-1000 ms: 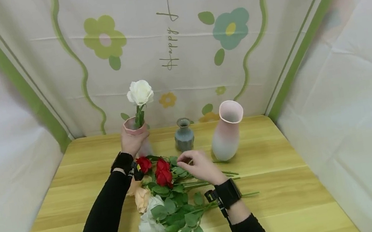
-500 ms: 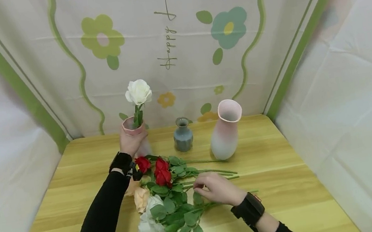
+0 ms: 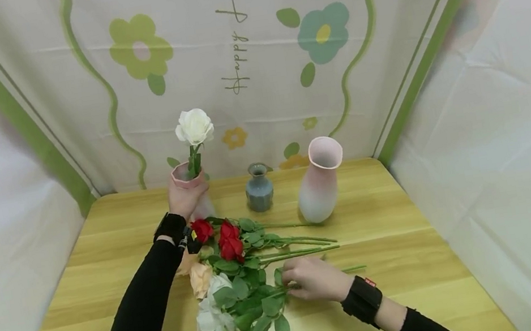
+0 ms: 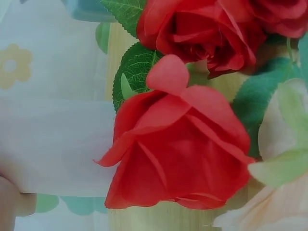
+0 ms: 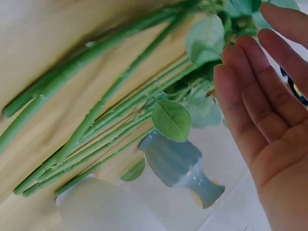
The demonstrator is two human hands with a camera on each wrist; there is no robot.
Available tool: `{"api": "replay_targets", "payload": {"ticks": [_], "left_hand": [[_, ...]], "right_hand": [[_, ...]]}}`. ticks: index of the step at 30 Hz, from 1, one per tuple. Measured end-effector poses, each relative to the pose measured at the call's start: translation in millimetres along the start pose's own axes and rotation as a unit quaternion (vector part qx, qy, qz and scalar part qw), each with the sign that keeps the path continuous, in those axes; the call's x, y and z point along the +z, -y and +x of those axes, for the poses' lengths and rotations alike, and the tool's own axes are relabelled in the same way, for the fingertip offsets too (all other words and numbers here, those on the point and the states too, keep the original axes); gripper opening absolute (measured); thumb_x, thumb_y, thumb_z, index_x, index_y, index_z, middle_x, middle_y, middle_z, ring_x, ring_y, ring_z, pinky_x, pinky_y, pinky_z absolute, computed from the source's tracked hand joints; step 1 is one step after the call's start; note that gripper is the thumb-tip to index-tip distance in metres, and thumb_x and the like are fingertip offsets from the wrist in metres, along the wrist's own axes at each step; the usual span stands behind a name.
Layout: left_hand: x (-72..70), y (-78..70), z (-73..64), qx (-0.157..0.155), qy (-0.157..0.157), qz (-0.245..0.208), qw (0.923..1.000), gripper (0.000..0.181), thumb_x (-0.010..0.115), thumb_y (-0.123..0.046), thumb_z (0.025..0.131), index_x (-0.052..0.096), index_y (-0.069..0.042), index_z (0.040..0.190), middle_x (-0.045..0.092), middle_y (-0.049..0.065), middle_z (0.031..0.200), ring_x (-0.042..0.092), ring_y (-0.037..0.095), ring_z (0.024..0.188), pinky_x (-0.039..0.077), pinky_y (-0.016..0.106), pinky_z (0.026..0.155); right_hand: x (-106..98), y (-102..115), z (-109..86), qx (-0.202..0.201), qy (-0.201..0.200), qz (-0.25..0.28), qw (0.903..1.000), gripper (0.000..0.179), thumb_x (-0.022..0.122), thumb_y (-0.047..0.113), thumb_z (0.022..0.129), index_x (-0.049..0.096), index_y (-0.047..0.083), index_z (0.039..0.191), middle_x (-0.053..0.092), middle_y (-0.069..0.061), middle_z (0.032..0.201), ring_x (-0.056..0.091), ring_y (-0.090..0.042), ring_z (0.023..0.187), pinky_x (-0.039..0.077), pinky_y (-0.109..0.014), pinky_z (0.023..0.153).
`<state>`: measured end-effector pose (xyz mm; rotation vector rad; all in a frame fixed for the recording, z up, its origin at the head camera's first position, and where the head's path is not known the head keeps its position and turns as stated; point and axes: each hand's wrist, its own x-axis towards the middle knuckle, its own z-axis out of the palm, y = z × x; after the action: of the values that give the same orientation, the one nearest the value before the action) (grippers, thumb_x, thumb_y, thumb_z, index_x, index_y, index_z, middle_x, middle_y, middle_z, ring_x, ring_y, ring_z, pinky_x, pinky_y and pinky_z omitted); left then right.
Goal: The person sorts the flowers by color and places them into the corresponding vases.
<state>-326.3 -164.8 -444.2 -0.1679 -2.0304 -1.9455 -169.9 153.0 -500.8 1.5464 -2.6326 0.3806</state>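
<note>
My left hand (image 3: 187,197) grips a pink-and-white vase (image 3: 203,205) near its rim. One white rose (image 3: 195,126) stands in that vase, leaning slightly right. Over the lying flowers, my right hand (image 3: 313,279) has its fingertips at the leaves and stems of the white roses (image 3: 209,315). In the right wrist view its fingers (image 5: 255,77) are loosely bent beside green stems (image 5: 96,113), with no stem visibly pinched. Red roses (image 3: 230,242) and a peach rose (image 3: 202,279) lie beside the white ones. A red rose (image 4: 178,149) fills much of the left wrist view.
A small blue-grey vase (image 3: 260,192) stands at the back middle of the wooden table (image 3: 411,275). Right of it is a taller pink-to-white vase (image 3: 318,189). Printed cloth walls (image 3: 258,115) enclose the back and sides.
My right hand has moved from above the red roses' stems toward me and down to the white roses' leaves and stems. The left hand keeps its grip on the vase.
</note>
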Motion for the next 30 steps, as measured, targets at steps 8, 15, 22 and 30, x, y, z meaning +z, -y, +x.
{"api": "replay_targets", "payload": {"ticks": [8,15,22,30], "left_hand": [[-0.1,0.0,1.7,0.007,-0.007,0.012,0.9999,0.067,0.075,0.01,0.073,0.048,0.006,0.134,0.054,0.019,0.123,0.052,0.026,0.109,0.045,0.033,0.091],[-1.5,1.1,1.7,0.009,-0.007,0.013,0.9999,0.069,0.076,0.009,0.073,0.046,0.004,0.136,0.054,0.018,0.125,0.051,0.028,0.112,0.043,0.035,0.093],[-6.0,4.2,-0.3,0.022,-0.008,0.002,0.9997,0.063,0.075,0.012,0.072,0.052,0.004,0.13,0.057,0.014,0.118,0.053,0.022,0.106,0.045,0.031,0.088],[-1.0,1.0,3.2,0.031,0.006,-0.002,0.9995,0.063,0.076,0.012,0.072,0.053,0.005,0.13,0.057,0.016,0.119,0.053,0.024,0.106,0.045,0.033,0.089]], "right_hand": [[8.3,2.1,0.2,-0.029,0.001,-0.066,0.9974,0.018,0.079,0.004,0.071,0.068,0.018,0.076,0.046,0.011,0.074,0.039,0.0,0.063,0.032,-0.013,0.054],[8.6,5.0,4.8,-0.041,0.008,-0.097,0.9944,0.018,0.075,0.001,0.071,0.069,0.018,0.073,0.046,0.01,0.072,0.039,0.0,0.061,0.032,-0.012,0.052],[15.0,6.4,12.6,-0.036,0.039,-0.108,0.9928,0.016,0.079,0.004,0.075,0.075,0.019,0.08,0.053,0.01,0.076,0.048,-0.002,0.064,0.041,-0.012,0.055],[19.3,6.8,14.2,-0.047,0.039,-0.127,0.99,0.016,0.078,0.005,0.078,0.076,0.02,0.079,0.062,0.01,0.08,0.055,-0.003,0.068,0.048,-0.015,0.061]]}}
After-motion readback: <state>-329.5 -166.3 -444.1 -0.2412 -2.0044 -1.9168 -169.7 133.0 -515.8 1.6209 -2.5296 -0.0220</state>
